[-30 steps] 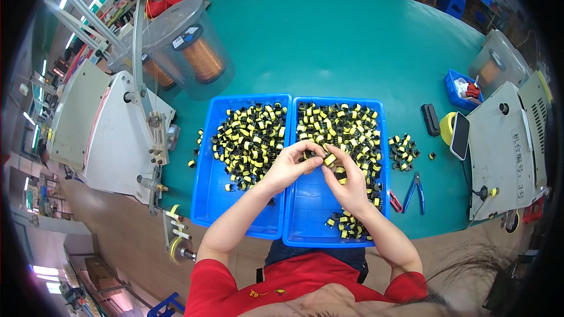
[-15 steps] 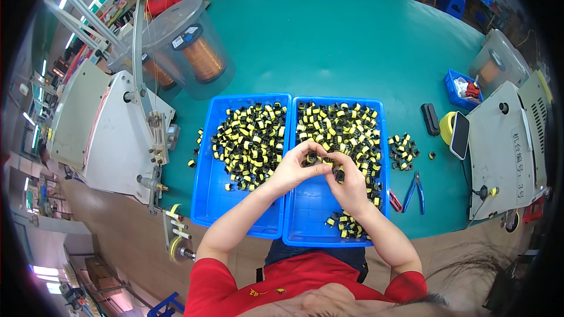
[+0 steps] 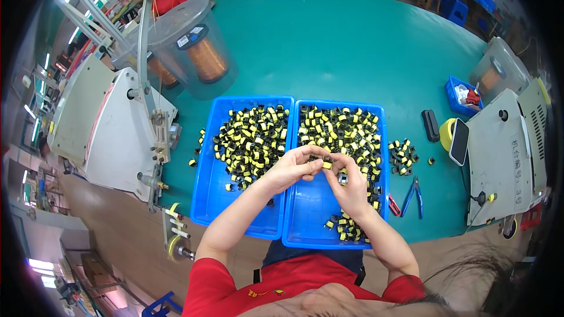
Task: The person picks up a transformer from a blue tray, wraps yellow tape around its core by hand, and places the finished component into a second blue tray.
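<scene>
Over the right blue tray (image 3: 305, 232), my left hand (image 3: 294, 169) and my right hand (image 3: 349, 191) meet fingertip to fingertip. Between them they pinch a small yellow-taped black coil (image 3: 326, 165), partly covered by the fingers. Many coils of the same kind (image 3: 338, 126) fill the far part of this tray, and a smaller group (image 3: 351, 230) lies in its near right corner. The left blue tray (image 3: 205, 199) touches it side by side and holds another heap of coils (image 3: 249, 138). A dark piece (image 3: 270, 202) lies by my left forearm.
Right of the trays are loose coils (image 3: 402, 155), blue-handled pliers (image 3: 416, 196), a red tool (image 3: 394, 205) and a black case (image 3: 430, 125). Machines (image 3: 120, 135) (image 3: 505, 152) flank the green table (image 3: 317, 41). Copper wire spools (image 3: 205, 58) stand far left.
My fingertips have shifted slightly and the coil between them shows more of its yellow tape. A dark piece beside my right thumb no longer shows. The whole view has tilted a little.
</scene>
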The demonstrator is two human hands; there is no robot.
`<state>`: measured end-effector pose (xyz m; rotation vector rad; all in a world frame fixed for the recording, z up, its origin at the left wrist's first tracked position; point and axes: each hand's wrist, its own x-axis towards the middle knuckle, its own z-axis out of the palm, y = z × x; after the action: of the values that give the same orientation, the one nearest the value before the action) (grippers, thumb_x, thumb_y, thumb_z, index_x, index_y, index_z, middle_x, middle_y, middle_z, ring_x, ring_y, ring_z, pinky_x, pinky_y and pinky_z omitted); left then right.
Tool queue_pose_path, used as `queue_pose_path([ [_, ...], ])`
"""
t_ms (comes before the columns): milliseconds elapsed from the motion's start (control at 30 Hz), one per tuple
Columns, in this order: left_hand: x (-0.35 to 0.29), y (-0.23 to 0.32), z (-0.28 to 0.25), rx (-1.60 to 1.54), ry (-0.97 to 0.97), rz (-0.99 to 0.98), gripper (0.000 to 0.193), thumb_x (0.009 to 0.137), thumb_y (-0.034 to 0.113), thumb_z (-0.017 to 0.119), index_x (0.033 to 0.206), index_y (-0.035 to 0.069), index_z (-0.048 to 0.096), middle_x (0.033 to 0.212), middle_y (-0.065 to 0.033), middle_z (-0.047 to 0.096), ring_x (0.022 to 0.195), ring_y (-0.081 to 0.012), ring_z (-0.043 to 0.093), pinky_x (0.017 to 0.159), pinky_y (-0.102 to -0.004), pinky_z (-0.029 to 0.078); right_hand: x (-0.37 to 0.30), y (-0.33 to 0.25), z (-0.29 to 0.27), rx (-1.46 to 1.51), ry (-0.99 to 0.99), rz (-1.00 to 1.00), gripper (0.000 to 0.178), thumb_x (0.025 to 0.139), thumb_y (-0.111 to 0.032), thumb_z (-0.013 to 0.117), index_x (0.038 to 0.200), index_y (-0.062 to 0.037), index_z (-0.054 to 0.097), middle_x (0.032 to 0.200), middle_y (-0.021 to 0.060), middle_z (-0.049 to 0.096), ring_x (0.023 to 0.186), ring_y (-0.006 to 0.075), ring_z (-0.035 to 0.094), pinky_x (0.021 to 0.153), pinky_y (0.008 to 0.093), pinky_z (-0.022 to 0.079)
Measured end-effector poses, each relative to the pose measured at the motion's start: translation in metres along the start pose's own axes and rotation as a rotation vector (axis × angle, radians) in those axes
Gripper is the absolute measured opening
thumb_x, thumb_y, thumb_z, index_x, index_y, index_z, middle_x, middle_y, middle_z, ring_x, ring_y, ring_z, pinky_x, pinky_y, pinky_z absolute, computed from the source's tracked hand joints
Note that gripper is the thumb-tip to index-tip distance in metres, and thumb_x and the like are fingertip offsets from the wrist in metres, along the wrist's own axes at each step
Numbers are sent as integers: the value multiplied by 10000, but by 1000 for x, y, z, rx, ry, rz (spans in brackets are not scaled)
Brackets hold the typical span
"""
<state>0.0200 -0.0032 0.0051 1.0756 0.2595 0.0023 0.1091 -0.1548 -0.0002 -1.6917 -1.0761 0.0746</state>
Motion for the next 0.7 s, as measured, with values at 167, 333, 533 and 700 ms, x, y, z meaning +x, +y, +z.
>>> queue_pose_path([
  [167,-2,8,-9,-50,27,32,298,895,189,582,1129,17,519,808,9,503,655,-67,414,537,-207,327,1,0,4,76,4,10,354,809,-41,648,1124,-38,488,683,52,561,638,143,576,599,261,479],
  [333,-14,39,-57,680,697,495,147,866,100,572,997,37,593,804,20,557,680,-70,495,601,-218,413,5,-4,-3,492,-140,660,236,879,-131,564,1093,-57,495,699,-22,486,558,28,425,424,167,273],
  [533,-56,57,-115,1258,1594,164,178,805,34,522,977,-11,537,957,-192,580,938,-365,551,793,-448,451,6,-4,-5,724,-191,847,194,870,-100,563,1048,-51,501,685,-19,466,526,38,390,397,175,235],
  [700,-73,52,-152,1176,1667,-55,206,771,22,541,971,-27,538,946,-211,578,943,-371,556,779,-464,468,6,-4,-4,741,-251,893,187,873,-126,571,1035,-58,508,721,-10,462,568,51,414,418,180,246],
])
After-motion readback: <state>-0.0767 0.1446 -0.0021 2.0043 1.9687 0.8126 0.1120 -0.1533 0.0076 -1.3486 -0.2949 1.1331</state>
